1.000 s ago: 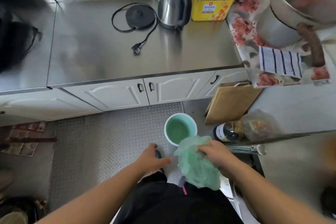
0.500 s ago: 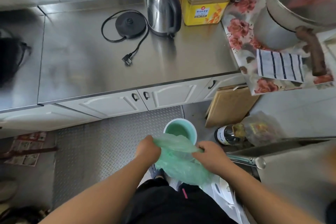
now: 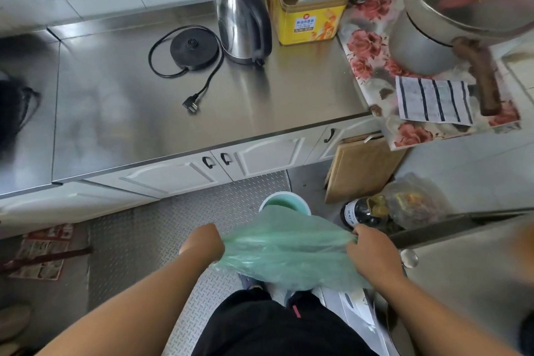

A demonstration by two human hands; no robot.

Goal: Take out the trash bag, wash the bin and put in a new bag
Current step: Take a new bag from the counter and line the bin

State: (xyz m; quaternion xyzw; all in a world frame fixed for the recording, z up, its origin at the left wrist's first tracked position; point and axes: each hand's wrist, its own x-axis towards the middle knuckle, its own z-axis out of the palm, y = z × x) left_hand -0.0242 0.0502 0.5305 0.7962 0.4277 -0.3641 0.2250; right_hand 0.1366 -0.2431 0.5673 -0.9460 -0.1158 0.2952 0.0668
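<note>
A thin green plastic bag (image 3: 286, 251) is stretched wide between my two hands above the floor. My left hand (image 3: 203, 243) grips its left edge and my right hand (image 3: 367, 248) grips its right edge. Just beyond the bag stands a small round bin (image 3: 284, 202) with a white rim and green inside; the bag hides its near half. The bin sits on the metal tread-plate floor in front of the white cabinets.
A steel counter (image 3: 260, 101) carries a kettle (image 3: 244, 17), its base (image 3: 193, 49) with a loose cord, and a yellow tin (image 3: 309, 3). A wooden board (image 3: 361, 165), a dark bottle (image 3: 358, 214) and a filled clear bag (image 3: 413, 202) crowd the floor right of the bin.
My left hand came up and took hold of the bag. Both hands then pulled apart, spreading the crumpled bag wide in front of the bin.
</note>
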